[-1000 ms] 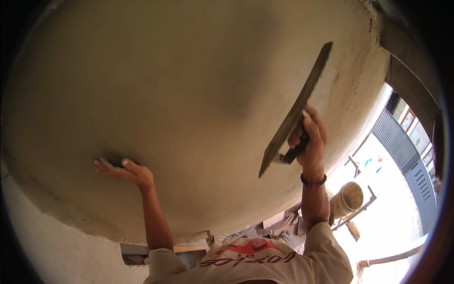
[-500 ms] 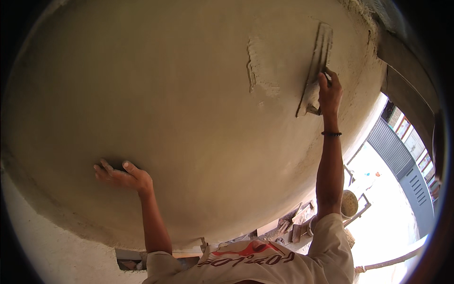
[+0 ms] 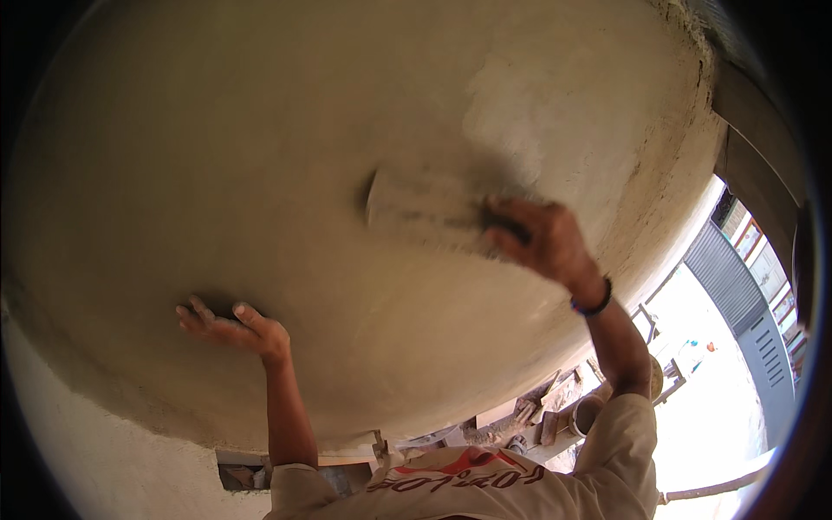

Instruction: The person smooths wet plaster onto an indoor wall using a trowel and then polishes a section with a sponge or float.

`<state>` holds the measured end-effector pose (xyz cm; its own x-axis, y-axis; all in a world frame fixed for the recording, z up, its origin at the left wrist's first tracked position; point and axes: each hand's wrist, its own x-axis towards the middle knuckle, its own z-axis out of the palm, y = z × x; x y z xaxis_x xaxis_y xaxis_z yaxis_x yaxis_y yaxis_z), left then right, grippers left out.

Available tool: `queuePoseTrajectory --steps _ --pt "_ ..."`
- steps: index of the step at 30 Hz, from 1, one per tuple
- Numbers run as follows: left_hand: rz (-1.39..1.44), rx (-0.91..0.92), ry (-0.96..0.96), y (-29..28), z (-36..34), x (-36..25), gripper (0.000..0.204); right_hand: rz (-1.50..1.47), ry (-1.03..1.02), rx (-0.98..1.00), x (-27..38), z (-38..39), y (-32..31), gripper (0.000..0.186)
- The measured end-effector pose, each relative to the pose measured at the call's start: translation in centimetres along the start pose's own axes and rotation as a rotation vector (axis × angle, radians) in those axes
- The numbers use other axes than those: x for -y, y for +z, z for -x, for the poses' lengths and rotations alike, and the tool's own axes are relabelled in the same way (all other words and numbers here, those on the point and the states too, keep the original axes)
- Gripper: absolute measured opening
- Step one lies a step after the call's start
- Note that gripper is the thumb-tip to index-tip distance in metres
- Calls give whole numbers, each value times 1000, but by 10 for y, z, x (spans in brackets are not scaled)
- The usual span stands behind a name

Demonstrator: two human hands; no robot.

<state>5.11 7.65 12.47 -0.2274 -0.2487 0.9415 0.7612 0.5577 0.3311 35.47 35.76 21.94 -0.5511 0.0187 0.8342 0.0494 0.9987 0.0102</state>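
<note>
A broad surface of damp grey-brown plaster (image 3: pixel 286 147) fills most of the view. My right hand (image 3: pixel 542 238) is wrapped round the handle of a plastering trowel (image 3: pixel 425 204), blurred by motion. Its long flat blade points left and lies at or very near the plaster; I cannot tell if all of it touches. Up and right of the trowel is a paler, rougher patch (image 3: pixel 503 104). Lower left, my left hand (image 3: pixel 234 328) is held close to the plaster, empty, with thumb and fingers apart and smeared with grey.
Below the plaster's edge lie wood pieces and rubble (image 3: pixel 529 416), beside a round bucket-like container (image 3: pixel 588 414). A dark beam (image 3: pixel 763 156) runs along the upper right. Farther right stands a grey corrugated gate (image 3: pixel 728 273). A pole (image 3: pixel 715 491) crosses the lower right.
My right hand has swung the trowel down and left, turning it from nearly upright to nearly level. The ridge of plaster at the rough patch is smoothed away. My left hand has barely moved.
</note>
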Motion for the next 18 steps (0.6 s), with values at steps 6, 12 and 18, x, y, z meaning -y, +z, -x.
queuePoseTrajectory --steps 6,12,18 --pt "57 22 5 8 -3 -10 71 19 -45 237 14 95 43 35" --pt "60 5 -26 4 4 -4 72 208 -26 -273 -61 -40 -77 36" --pt "38 -14 -40 12 6 -6 71 195 -31 -56 -37 0 -16 39"
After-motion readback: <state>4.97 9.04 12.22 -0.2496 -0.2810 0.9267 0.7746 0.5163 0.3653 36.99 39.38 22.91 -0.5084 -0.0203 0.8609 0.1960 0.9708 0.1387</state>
